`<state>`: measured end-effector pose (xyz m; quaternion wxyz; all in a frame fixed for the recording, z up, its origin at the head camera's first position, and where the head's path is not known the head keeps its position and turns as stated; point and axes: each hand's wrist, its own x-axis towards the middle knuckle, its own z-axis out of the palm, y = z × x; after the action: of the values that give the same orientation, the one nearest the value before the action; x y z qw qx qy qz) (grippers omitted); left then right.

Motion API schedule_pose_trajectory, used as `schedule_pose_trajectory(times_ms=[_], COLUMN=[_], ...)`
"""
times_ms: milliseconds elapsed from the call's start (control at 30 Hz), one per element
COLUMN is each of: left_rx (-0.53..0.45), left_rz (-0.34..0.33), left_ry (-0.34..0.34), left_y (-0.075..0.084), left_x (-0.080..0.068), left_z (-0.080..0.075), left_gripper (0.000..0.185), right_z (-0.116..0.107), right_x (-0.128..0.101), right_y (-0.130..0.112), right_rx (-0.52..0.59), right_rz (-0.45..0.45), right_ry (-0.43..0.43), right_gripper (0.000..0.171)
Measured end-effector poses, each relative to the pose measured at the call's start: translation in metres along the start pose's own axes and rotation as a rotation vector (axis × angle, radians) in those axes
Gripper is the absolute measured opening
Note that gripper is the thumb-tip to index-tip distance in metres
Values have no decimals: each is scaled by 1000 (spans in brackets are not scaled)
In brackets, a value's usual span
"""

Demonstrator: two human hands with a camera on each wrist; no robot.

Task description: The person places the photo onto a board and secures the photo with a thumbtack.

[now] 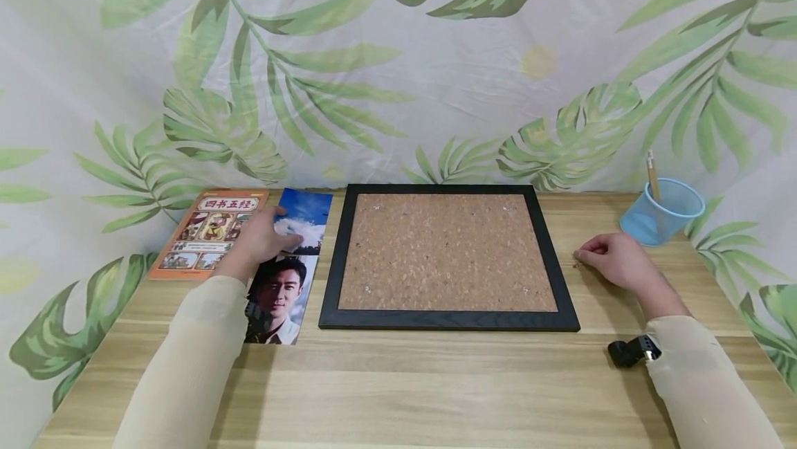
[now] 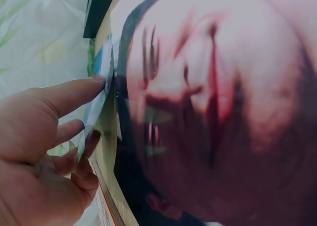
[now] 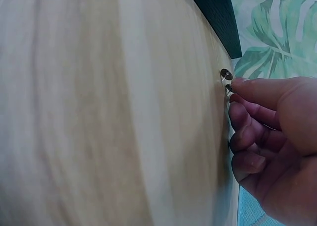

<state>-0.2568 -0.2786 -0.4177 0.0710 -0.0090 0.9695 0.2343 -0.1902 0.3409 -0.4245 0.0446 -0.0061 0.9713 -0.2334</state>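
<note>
The right hand (image 3: 277, 146) curls its fingertips (image 3: 237, 84) at two thumbtacks (image 3: 227, 80) on the wooden table (image 3: 99, 112).

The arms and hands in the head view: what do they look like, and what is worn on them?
Both arms are covered to the wrist by long, close-fitting sleeves of plain pale beige fabric, the left sleeve and the right sleeve. The left hand and the right hand are bare, with no gloves and no visible rings. A small black camera device sits at the right wrist.
</note>
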Motion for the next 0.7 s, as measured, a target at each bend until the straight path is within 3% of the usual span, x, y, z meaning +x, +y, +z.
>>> schedule_pose_trajectory(times_ms=[367, 700], left_rx=[-195, -412], left_rz=[9, 14], left_ry=[147, 135], left_y=[-5, -9], left_x=[-9, -25], left_z=[-6, -6], left_gripper=[48, 50], right_z=[2, 5], right_x=[5, 7], right_y=[-2, -6], right_rx=[4, 16], right_rz=[-2, -1], right_ry=[26, 25], right_gripper=[32, 28])
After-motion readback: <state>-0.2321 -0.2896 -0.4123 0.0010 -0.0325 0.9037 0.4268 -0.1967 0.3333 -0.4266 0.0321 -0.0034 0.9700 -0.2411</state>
